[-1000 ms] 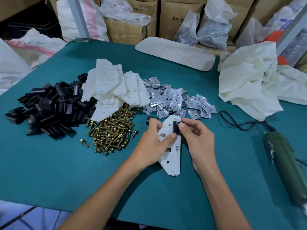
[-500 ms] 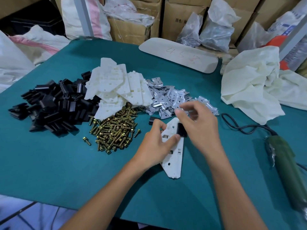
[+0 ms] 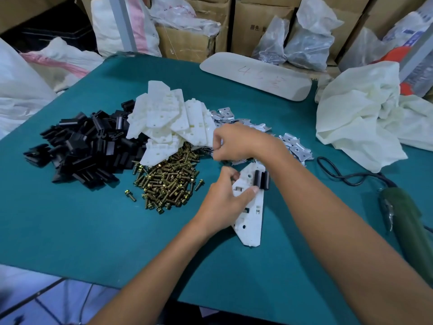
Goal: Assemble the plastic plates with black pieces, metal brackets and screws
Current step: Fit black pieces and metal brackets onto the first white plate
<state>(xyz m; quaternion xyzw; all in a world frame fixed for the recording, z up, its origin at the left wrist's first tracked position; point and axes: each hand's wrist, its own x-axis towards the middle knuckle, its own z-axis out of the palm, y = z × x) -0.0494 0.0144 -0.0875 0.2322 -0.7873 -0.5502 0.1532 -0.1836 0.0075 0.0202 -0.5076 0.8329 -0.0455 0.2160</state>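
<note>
Gripping the white plate [image 3: 251,221] at lower centre with the left hand [image 3: 222,202], thumb beside its fitted black piece [image 3: 261,180], steadying it on the surface [image 3: 93,231] while reaching the right hand [image 3: 239,143] into the metal brackets [image 3: 297,148] above, fingers curled, catch impossible to tell.

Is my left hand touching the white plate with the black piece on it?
Touching. Head view: the left hand grips the white plate, thumb beside the black piece.

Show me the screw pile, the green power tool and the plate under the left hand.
screw pile [image 3: 168,181], head view, middle of the heap.
green power tool [image 3: 407,221], head view, on its body.
plate [image 3: 250,231], head view, bare lower end.
</note>
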